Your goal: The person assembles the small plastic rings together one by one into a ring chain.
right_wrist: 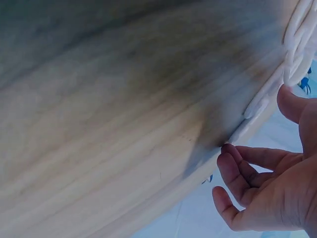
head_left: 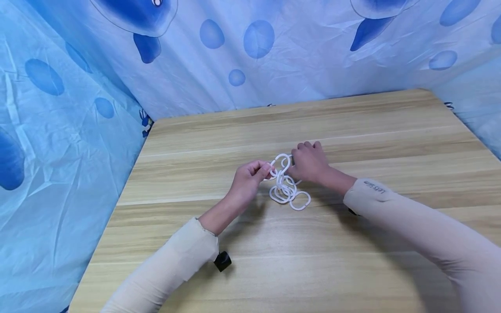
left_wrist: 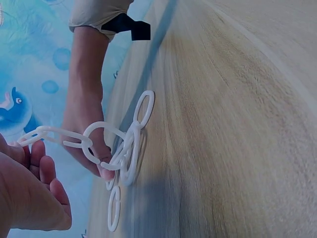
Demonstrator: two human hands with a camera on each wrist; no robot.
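Several white plastic rings with small gaps in them, some hooked through one another, lie in a loose pile (head_left: 287, 191) on the wooden table. Between its thumb and forefinger my left hand (head_left: 248, 176) pinches one ring, from which a short linked string (left_wrist: 64, 131) runs down to the pile. Reaching in from the other side, my right hand (head_left: 311, 163) is at the far right edge of the rings. Its thumb (right_wrist: 292, 103) is right at one ring, and its bent fingers stand apart from the thumb, close to the tabletop. In the head view this hand partly covers two rings.
The wood-grain table (head_left: 250, 269) reaches well beyond the rings on all sides. A blue curtain (head_left: 172, 78) with sea-animal prints hangs behind and along the left side. A black block (head_left: 222, 261) sits at the left sleeve's cuff.
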